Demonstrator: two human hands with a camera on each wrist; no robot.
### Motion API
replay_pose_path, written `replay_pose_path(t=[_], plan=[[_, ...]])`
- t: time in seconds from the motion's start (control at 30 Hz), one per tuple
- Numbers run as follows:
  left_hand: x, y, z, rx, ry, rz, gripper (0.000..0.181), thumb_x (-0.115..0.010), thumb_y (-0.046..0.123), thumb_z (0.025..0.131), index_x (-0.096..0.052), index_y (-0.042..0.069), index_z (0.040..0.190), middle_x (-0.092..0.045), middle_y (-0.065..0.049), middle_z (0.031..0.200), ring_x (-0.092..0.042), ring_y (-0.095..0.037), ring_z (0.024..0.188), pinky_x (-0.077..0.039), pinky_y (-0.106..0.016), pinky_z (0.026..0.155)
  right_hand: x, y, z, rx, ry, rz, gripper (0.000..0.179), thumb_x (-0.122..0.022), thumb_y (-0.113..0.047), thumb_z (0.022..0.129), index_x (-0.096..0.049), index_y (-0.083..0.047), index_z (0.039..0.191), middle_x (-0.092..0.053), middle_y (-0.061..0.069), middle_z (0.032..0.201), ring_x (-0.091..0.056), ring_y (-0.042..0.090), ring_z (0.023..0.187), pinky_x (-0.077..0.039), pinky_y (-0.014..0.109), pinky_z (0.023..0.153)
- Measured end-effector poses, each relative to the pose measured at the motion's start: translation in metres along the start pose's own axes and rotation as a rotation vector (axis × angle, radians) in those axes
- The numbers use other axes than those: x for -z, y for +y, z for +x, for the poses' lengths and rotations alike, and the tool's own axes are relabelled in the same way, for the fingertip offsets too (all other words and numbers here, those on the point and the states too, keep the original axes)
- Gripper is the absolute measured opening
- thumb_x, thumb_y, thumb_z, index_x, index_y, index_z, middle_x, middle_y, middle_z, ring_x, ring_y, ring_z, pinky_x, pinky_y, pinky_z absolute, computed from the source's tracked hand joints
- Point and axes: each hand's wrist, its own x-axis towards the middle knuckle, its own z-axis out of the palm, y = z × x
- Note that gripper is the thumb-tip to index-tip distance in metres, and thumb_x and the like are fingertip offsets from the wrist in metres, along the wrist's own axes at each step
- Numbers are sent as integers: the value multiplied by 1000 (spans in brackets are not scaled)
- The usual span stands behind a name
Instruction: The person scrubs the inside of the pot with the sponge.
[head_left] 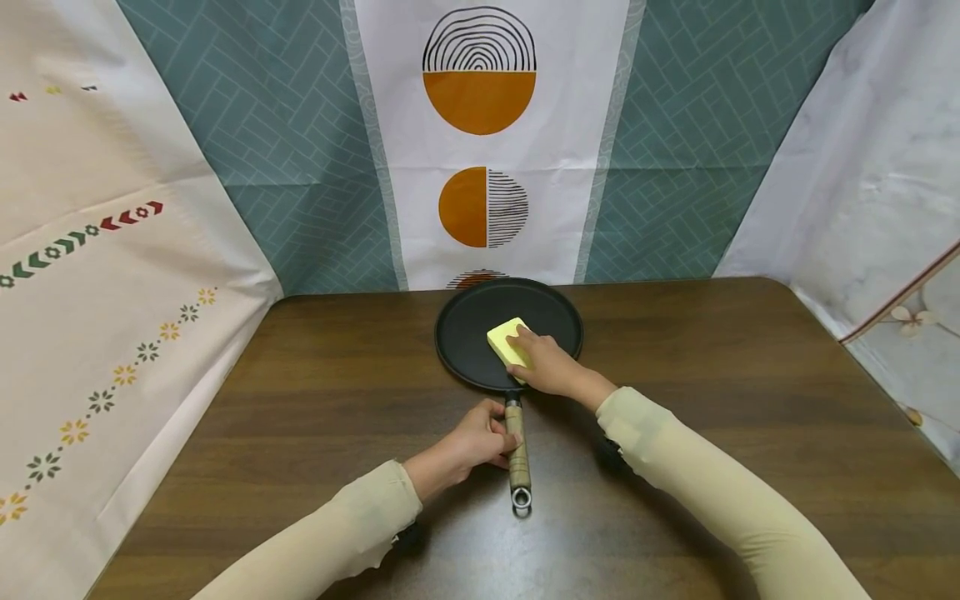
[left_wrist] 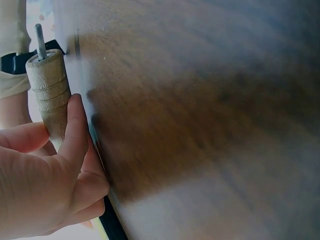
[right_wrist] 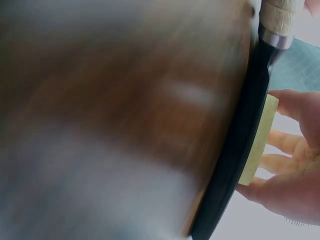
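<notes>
A round black flat pan [head_left: 471,335] lies on the brown table, its wooden handle [head_left: 519,467] pointing toward me. My left hand [head_left: 474,435] pinches that handle between thumb and fingers, near the middle of its length. A metal hanging ring [head_left: 521,498] shows at the handle's end. On the pan's surface sits a yellow sponge [head_left: 504,340], and my right hand [head_left: 549,367] grips it with thumb and fingers at its edges. From the right wrist view, the sponge [right_wrist: 260,142] lies flat against the black pan [right_wrist: 232,140].
The wooden table [head_left: 337,375] extends on both sides of the pan. Behind it hangs a green and white patterned cloth [head_left: 300,150]. An embroidered cream cloth [head_left: 90,333] borders the left edge, and a pale floral cloth [head_left: 885,208] the right.
</notes>
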Motion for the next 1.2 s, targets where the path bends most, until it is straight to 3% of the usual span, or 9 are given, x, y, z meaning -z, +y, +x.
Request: replay_pose_path(t=[0.27, 0.77, 1.2], plan=[[0, 0, 0, -3, -7, 1, 42, -61, -8, 87, -37, -9, 122, -44, -9, 81, -56, -19, 65, -60, -39, 64, -6, -9, 8, 22, -27, -7, 54, -64, -20, 93, -46, 4, 138, -31, 28, 148, -40, 49, 126, -35, 55, 107], [0, 1, 0, 3, -7, -1, 42, -61, -8, 87, -37, -9, 121, -44, -9, 81, -56, -19, 65, -60, -39, 64, -2, -12, 15, 74, -179, 4, 53, -62, -21, 95, -44, -4, 143, -24, 19, 155, -32, 45, 134, -32, 52, 111], [0, 0, 0, -2, -7, 4, 42, -61, -7, 88, -37, -9, 122, -44, -9, 82, -56, -20, 66, -60, -39, 64, -1, -9, 17, 112, -180, 27, 52, -62, -21, 95, -45, -3, 142, -26, 20, 153, -32, 44, 135, -28, 54, 113]])
